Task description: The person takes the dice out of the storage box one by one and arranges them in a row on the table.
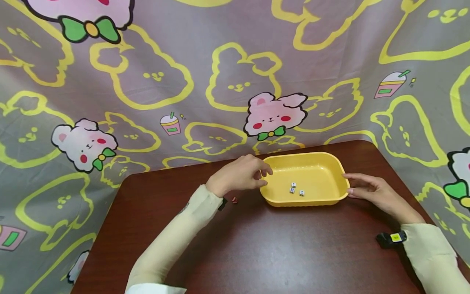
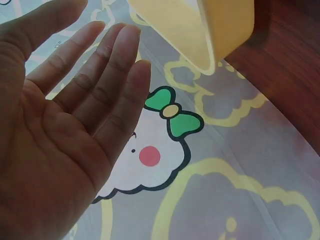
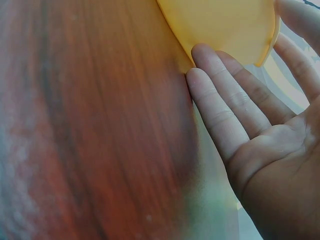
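Observation:
A yellow rectangular tray (image 1: 304,201) with raised walls sits on the table. Three white dice (image 1: 292,190) lie inside it, left of its middle. My left hand (image 1: 244,173) is at the tray's left end, its fingers loosely bent near the rim. In the left wrist view, that palm shows nothing in it, and a gap separates the fingers from the tray (image 2: 232,30). At the right end, my right hand (image 1: 374,194) touches the tray's wall with nearly straight fingers. The right wrist view shows its fingertips (image 3: 202,82) against the yellow wall.
One red die (image 1: 235,200) lies on the dark brown table (image 1: 279,245), close to the left wrist. A grey cloth (image 1: 205,90) with yellow outlines and pink cartoon heads hangs behind the table and along its sides.

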Available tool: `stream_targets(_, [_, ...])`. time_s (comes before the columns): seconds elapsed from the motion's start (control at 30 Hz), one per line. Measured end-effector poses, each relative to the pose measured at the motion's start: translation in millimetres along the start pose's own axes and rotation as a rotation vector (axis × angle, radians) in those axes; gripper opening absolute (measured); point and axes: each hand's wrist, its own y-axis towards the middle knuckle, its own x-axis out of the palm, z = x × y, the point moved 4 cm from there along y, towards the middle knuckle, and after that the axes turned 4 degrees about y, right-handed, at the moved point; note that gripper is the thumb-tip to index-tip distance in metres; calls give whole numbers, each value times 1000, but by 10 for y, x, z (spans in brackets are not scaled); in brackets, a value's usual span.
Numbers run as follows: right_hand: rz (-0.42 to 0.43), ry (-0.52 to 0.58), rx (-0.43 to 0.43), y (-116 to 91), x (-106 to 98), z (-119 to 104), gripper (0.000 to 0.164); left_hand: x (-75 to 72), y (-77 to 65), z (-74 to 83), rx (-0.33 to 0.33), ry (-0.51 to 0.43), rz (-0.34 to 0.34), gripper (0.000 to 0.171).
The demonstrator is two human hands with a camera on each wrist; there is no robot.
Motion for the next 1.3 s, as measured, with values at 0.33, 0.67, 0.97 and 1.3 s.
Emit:
stream_targets(0.33, [-25,-18,-9,-10,9,3,51,33,248,67,21,-10,-60,24])
stream_targets(0.67, [-32,-44,6,8,9,-28,51,67,452,154,47,-21,-87,26])
stream_targets(0.97, [-10,-41,-1,-9,9,-9,50,133,599,207,34,-22,-120,28])
stream_targets(1.3, [-18,-11,-33,-7,13,-10,49,172,813,256,45,-19,-166,27])
